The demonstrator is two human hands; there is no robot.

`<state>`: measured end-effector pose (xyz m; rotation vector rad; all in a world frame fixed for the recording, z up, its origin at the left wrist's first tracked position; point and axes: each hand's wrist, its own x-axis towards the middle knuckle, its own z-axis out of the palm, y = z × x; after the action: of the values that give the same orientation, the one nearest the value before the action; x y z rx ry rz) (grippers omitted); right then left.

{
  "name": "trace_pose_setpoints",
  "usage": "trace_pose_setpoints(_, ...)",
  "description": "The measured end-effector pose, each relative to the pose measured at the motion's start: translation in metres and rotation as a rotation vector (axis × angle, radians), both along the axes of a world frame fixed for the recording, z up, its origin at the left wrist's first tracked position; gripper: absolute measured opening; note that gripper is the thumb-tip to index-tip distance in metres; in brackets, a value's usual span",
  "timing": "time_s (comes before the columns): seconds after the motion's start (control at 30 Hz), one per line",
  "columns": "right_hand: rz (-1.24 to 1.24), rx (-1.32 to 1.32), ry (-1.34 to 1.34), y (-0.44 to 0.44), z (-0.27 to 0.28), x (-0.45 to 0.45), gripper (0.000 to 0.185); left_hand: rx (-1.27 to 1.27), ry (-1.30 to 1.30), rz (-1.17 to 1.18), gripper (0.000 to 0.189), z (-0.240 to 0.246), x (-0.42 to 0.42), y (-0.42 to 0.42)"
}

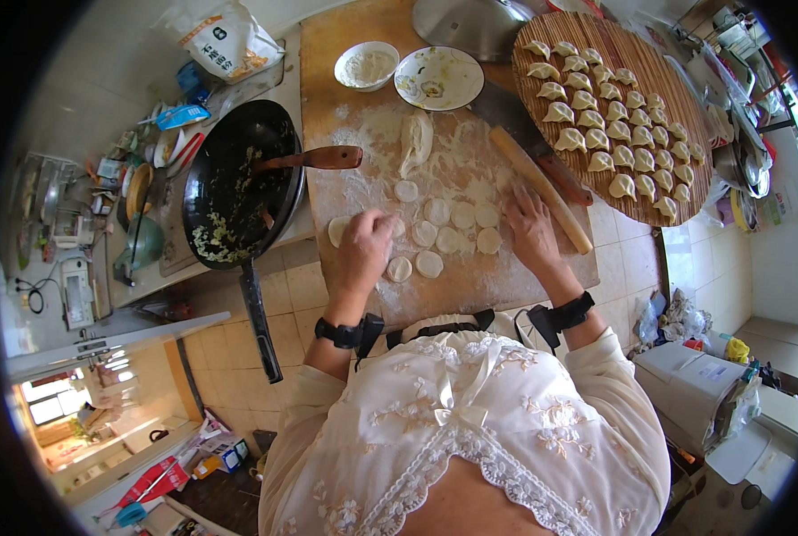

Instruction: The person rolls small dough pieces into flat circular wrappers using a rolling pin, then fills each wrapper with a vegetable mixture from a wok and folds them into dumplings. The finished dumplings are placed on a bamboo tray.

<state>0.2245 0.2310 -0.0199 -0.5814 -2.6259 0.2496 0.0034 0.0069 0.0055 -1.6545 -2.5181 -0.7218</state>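
My left hand [365, 246] is on the floured wooden board [506, 281], fingers bent down at a small dough piece; its fingertips are partly hidden. A flat dough round [338, 231] lies just left of it. To its right are several small flattened dough discs [447, 240]. My right hand [532, 224] rests on the board to the right of these discs, palm down with fingers somewhat spread. Beside it a wooden rolling pin [540, 189] lies at a slant. A floury dough roll [416, 142] sits farther back.
A black wok [228, 144] with chopped filling and a wooden-handled spatula [318, 157] stands left. Behind are a flour bowl [367, 65], a patterned bowl [439, 77] and a metal lid [469, 27]. A cleaver [513, 114] lies near a round tray [533, 63] of several dumplings.
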Motion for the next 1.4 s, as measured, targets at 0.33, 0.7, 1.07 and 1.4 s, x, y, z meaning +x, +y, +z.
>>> trace_pose_setpoints(0.33,-0.055,-0.245,0.122,0.004,0.003,-0.007,0.027,0.021,-0.06,-0.187,0.043,-0.004,0.023,0.018)
trace_pose_setpoints(0.7,-0.033,-0.201,0.042,-0.001,0.001,0.003,0.044,-0.296,0.126,-0.087,0.08,-0.011,0.04,-0.004)
trace_pose_setpoints(1.07,0.062,-0.038,-0.148,-0.023,0.006,0.015,0.07,-0.243,0.121,-0.46,0.081,-0.013,0.055,0.005)
trace_pose_setpoints(1.4,-0.281,0.056,-0.015,0.015,0.001,0.036,0.056,-0.281,0.132,-0.41,0.08,-0.009,0.055,0.038)
